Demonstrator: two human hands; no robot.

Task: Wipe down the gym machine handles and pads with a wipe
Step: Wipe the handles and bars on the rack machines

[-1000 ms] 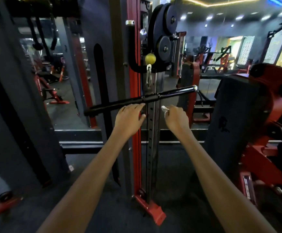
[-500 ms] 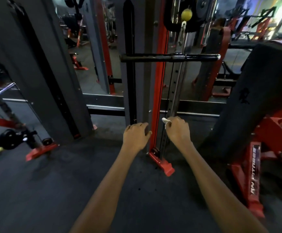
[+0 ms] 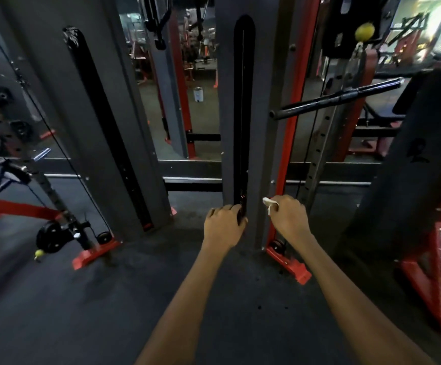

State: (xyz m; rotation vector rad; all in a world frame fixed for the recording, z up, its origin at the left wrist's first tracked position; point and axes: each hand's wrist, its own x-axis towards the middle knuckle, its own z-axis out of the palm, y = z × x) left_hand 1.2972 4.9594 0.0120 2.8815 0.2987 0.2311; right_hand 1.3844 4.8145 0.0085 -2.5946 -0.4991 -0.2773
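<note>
Both hands are seen from behind, held out low before the grey steel upright [image 3: 224,101] of the cable machine: the left hand [image 3: 223,226] is loosely curled with nothing in it, its fingertips hidden against the dark slot of the upright, so that contact cannot be confirmed; the right hand [image 3: 289,217] is closed around a crumpled white wipe [image 3: 268,202], of which only a small tuft is seen poking out past the knuckles, the rest being covered by the fingers. The long black straight bar handle [image 3: 337,97] is hung up and to the right of the right hand, well apart from it and from the wipe, tilted upward toward the right beneath a yellow rubber ball stop [image 3: 364,31]. A large dark upholstered pad [image 3: 408,164] is cut off at the right edge. One container is shown, a small white cylindrical bin [image 3: 198,94] on the far floor between the uprights; its contents cannot be made out. The red base foot [image 3: 290,263] is partly covered by the right forearm, and the machines at the left are blurred and cropped
</note>
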